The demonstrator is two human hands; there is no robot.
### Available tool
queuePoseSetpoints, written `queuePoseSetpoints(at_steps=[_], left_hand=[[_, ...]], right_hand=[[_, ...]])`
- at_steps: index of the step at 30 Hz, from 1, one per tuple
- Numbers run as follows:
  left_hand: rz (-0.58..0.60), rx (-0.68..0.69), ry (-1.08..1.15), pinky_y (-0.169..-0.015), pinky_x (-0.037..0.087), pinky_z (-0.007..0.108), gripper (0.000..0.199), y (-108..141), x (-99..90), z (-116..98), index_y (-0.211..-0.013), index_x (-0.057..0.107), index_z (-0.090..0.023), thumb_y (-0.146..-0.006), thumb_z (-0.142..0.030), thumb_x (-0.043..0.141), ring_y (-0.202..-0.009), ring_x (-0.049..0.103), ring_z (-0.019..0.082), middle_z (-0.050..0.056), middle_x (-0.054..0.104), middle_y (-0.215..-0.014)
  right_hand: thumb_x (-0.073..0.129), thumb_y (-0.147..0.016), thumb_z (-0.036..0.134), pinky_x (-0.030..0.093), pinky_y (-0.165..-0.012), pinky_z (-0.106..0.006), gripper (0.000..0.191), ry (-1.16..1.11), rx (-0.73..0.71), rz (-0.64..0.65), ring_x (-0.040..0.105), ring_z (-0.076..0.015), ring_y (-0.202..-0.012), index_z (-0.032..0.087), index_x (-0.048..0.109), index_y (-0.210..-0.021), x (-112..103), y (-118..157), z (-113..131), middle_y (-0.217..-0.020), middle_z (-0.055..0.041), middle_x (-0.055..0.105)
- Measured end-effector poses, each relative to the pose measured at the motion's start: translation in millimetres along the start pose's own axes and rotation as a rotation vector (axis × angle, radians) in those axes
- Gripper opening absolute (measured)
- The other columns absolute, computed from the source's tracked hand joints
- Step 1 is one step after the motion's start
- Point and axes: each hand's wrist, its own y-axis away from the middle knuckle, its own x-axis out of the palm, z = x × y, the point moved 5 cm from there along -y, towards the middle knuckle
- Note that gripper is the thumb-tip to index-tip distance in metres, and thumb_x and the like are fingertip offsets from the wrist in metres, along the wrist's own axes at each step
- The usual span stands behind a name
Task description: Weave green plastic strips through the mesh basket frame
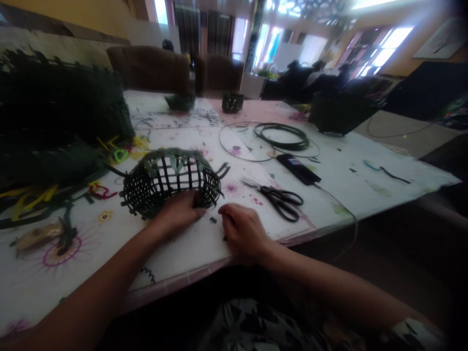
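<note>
A small dark green woven basket (171, 178) lies on the table in front of me, with loose strip ends sticking out at its rim. My left hand (183, 209) is closed on its near side, thumb outside and the other fingers partly hidden behind the weave. Just right of the basket, my right hand (243, 229) is closed, fingers curled and pinched together; whatever may be between them is hidden. A gap separates the two hands. Black-handled scissors (281, 199) lie open-bladed to the right of my right hand.
A phone (298, 169) with a cable lies beyond the scissors, near a coil of green strip (281, 136). Large dark baskets (62, 107) stand at left. Two small baskets (232, 102) and a larger dark container (340, 112) stand farther back. Yellow strips (34, 200) and scraps are scattered about.
</note>
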Motion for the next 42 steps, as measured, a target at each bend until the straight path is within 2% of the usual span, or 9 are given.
queuePoseSetpoints(at_steps=[3, 7, 9, 12, 16, 23, 31, 37, 42], left_hand=[[-0.016, 0.006, 0.007, -0.066, 0.035, 0.031, 0.022, 1.8, -0.9, -0.1, -0.087, 0.06, -0.02, -0.08, -0.041, 0.06, -0.082, 0.06, 0.024, 0.006, 0.068, -0.089], [-0.026, 0.001, 0.005, -0.064, 0.034, 0.031, 0.023, 5.8, -4.1, -2.2, -0.083, 0.058, -0.021, -0.082, -0.043, 0.06, -0.078, 0.059, 0.023, 0.004, 0.066, -0.085], [-0.029, 0.007, 0.015, -0.065, 0.035, 0.031, 0.023, 7.2, -5.4, -3.4, -0.082, 0.059, -0.021, -0.082, -0.043, 0.061, -0.077, 0.058, 0.022, 0.004, 0.067, -0.084], [-0.025, 0.037, 0.051, -0.066, 0.036, 0.031, 0.02, 7.3, -5.1, -3.4, -0.083, 0.06, -0.021, -0.083, -0.041, 0.06, -0.078, 0.06, 0.022, 0.004, 0.068, -0.086], [-0.031, 0.071, 0.086, -0.069, 0.039, 0.031, 0.016, 5.1, -3.1, -0.6, -0.087, 0.063, -0.02, -0.081, -0.035, 0.06, -0.083, 0.061, 0.023, 0.005, 0.07, -0.091], [-0.024, 0.041, 0.101, -0.066, 0.037, 0.031, 0.014, 6.3, -4.3, -0.6, -0.085, 0.063, -0.021, -0.077, -0.033, 0.063, -0.078, 0.059, 0.022, 0.002, 0.068, -0.086], [-0.016, 0.069, 0.154, -0.065, 0.037, 0.031, 0.013, 5.8, -4.7, 0.7, -0.085, 0.062, -0.021, -0.073, -0.027, 0.061, -0.077, 0.057, 0.021, 0.002, 0.065, -0.083], [0.002, 0.092, 0.135, -0.066, 0.036, 0.03, 0.011, 6.3, -4.0, 0.9, -0.085, 0.061, -0.021, -0.075, -0.026, 0.06, -0.077, 0.057, 0.02, 0.002, 0.066, -0.084], [-0.019, 0.046, 0.058, -0.066, 0.035, 0.03, 0.014, 6.8, -4.0, 0.2, -0.089, 0.062, -0.021, -0.078, -0.029, 0.059, -0.079, 0.058, 0.021, 0.003, 0.066, -0.086]], right_hand=[[0.046, -0.088, 0.013, 0.044, -0.074, -0.025, 0.028, -0.056, -0.092, 0.067, 0.065, -0.0157, -0.081, 0.015, 0.07, -0.102, -1.4, -4.9, -1.7, -0.09, -0.0074, 0.072], [0.046, -0.086, 0.012, 0.037, -0.06, -0.027, 0.045, 0.144, -0.243, 0.212, 0.062, -0.0164, -0.072, 0.016, 0.06, -0.129, 7.0, -1.5, 10.4, -0.092, -0.0074, 0.071], [0.046, -0.084, 0.011, 0.034, -0.057, -0.029, 0.048, 0.232, -0.22, 0.238, 0.063, -0.0179, -0.071, 0.014, 0.056, -0.131, 10.0, -0.5, 14.4, -0.093, -0.0082, 0.07], [0.044, -0.087, 0.013, 0.032, -0.056, -0.031, 0.041, 0.256, -0.154, 0.256, 0.064, -0.0192, -0.073, 0.014, 0.058, -0.126, 11.5, -2.9, 18.7, -0.094, -0.0082, 0.071], [0.04, -0.093, 0.018, 0.036, -0.058, -0.032, 0.039, 0.237, -0.088, 0.283, 0.068, -0.021, -0.079, 0.015, 0.055, -0.129, 10.8, -7.4, 22.1, -0.1, -0.0095, 0.074], [0.038, -0.095, 0.023, 0.041, -0.064, -0.032, 0.048, 0.221, 0.022, 0.367, 0.072, -0.025, -0.085, 0.014, 0.05, -0.14, 10.5, -7.6, 25.7, -0.095, -0.014, 0.076], [0.042, -0.093, 0.027, 0.043, -0.067, -0.033, 0.046, 0.194, 0.006, 0.364, 0.072, -0.0272, -0.088, 0.019, 0.054, -0.137, 10.1, -12.8, 25.9, -0.099, -0.013, 0.077], [0.04, -0.095, 0.022, 0.044, -0.065, -0.035, 0.051, 0.284, -0.06, 0.387, 0.071, -0.0267, -0.079, 0.01, 0.044, -0.145, 17.3, -10.6, 27.8, -0.089, -0.0145, 0.076], [0.041, -0.097, 0.028, 0.042, -0.067, -0.034, 0.048, 0.219, -0.057, 0.322, 0.072, -0.0265, -0.085, 0.015, 0.049, -0.143, 18.2, -10.1, 19.8, -0.098, -0.0146, 0.077]])
